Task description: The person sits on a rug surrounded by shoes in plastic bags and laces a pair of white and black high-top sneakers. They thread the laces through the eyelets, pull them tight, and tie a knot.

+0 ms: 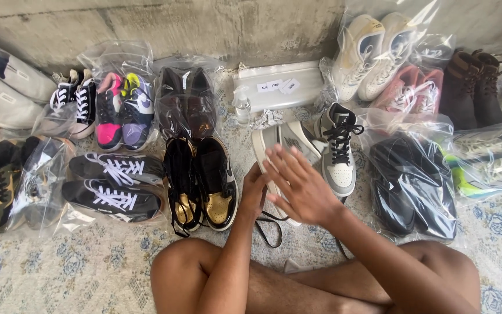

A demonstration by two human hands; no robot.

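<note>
between both hands [286,189] stands a grey sneaker [274,145], sole outward.

bagged sneakers [117,110], spray bottle [242,109], brown boots [473,87]

Bare forearms, no sleeves, bare knees, ringless fingers

bagged shoes along a concrete wall

a rough grey concrete wall [164,26] runs beyond the hands; beneath them lies a pale rug with blue flowers [82,273], crowded on both sides with pairs of shoes in clear plastic bags [413,180], in soft daylight.
</note>
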